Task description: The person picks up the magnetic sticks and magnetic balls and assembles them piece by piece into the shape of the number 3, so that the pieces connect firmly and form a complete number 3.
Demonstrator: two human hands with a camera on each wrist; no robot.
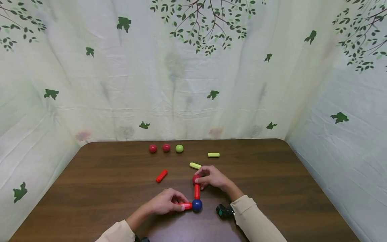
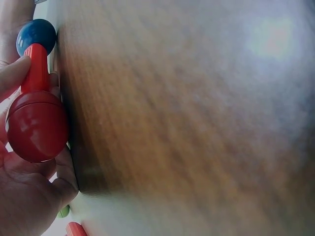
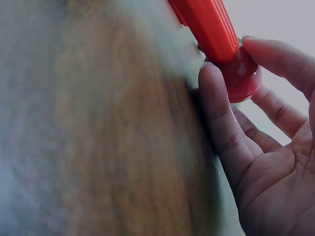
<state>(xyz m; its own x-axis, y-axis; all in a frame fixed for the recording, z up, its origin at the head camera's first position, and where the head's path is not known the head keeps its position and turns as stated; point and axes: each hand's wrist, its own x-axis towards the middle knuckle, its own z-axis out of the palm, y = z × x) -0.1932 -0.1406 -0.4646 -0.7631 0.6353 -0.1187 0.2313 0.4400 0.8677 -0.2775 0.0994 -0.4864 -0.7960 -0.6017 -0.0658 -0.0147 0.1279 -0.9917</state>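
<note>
My left hand (image 1: 166, 201) pinches a red stick (image 1: 186, 205) joined to a blue ball (image 1: 197, 205). Cupped in the same hand (image 2: 29, 194), a red ball (image 2: 37, 126) adjoins the near end of the stick (image 2: 35, 71); the blue ball (image 2: 37, 37) is at its far end. A second red stick (image 1: 197, 192) runs from the blue ball to another red ball (image 1: 195, 179), which my right hand (image 1: 211, 177) grips. In the right wrist view, thumb and fingers surround that ball (image 3: 241, 78) at the stick's end (image 3: 211, 29).
Two red balls (image 1: 153, 148) (image 1: 166, 148) and a green ball (image 1: 179, 148) stand along the table's back. Yellow-green sticks (image 1: 213, 155) (image 1: 195, 165) lie behind my right hand, and a loose red stick (image 1: 161, 176) lies behind my left. A patterned curtain hangs beyond the table (image 1: 105, 158).
</note>
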